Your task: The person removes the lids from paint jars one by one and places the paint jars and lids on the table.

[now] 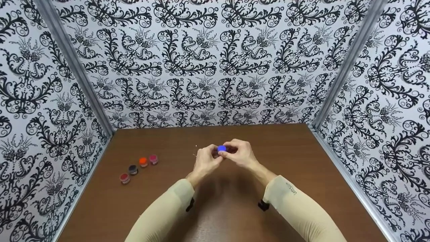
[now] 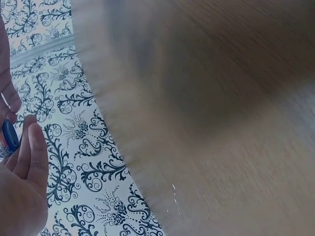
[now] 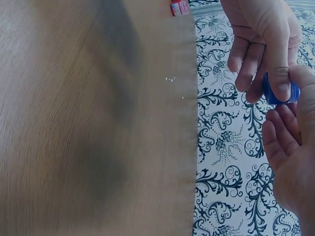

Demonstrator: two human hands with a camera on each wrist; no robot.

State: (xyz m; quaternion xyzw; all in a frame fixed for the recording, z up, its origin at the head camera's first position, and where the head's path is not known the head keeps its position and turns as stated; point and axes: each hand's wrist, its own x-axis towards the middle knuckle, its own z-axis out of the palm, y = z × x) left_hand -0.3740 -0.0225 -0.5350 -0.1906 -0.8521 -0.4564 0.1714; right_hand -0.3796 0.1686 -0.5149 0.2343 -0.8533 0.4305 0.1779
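Observation:
A small jar with a blue lid [image 1: 221, 148] is held up over the table between both hands. My left hand [image 1: 205, 162] grips it from the left side, fingers bent around it. From the right, my right hand [image 1: 242, 154] pinches it with thumb and fingers. In the left wrist view the blue lid [image 2: 11, 134] shows above a labelled body at the image edge. The right wrist view has a thumb [image 3: 281, 89] lying across the blue jar [image 3: 294, 93], with the other hand's fingers close below. Much of the jar's body is hidden by the fingers.
On the left of the brown table [image 1: 285, 144] stand small jars in a slanting row: red [image 1: 124, 178], black [image 1: 133, 169], orange [image 1: 143, 162] and pink [image 1: 153, 159]. Tiny white flecks [image 1: 196, 146] lie near the left hand. Patterned walls [image 1: 208, 67] enclose the table.

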